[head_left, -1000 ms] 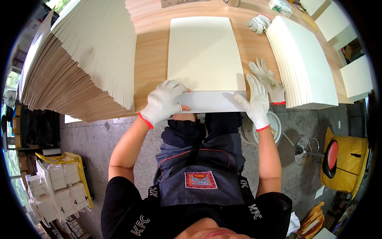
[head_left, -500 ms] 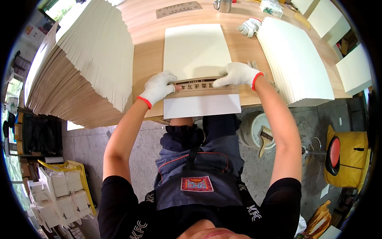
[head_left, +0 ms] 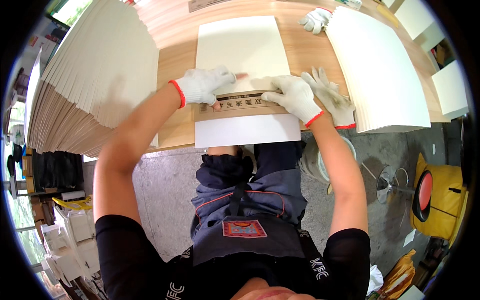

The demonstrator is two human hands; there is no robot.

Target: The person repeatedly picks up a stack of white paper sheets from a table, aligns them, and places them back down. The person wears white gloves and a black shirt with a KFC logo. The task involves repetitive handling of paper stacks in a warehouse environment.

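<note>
A brown paper band [head_left: 240,108] with dark print lies across a white paper block [head_left: 240,45] near the table's front edge. Below the band, the white near end [head_left: 247,131] overhangs that edge. My left hand [head_left: 202,87], in a white glove with a red cuff, rests at the band's left end. Its fingers stretch rightward over the white paper, bare fingertips showing, the thumb by the band. My right hand [head_left: 295,97], gloved likewise, lies on the band's right part, fingers flat and thumb apart. Whatever lies under both palms is hidden.
Tall paper stacks stand at left [head_left: 95,65] and right [head_left: 380,70]. A loose soiled glove [head_left: 332,100] lies beside my right hand, another white glove [head_left: 316,21] farther back. Below the table, a bucket [head_left: 320,160] stands partly behind my right forearm.
My left hand has moved farther from me, its fingers now reaching across the white paper, the elbow swung outward. My right hand has stayed on the band. The view has shifted slightly.
</note>
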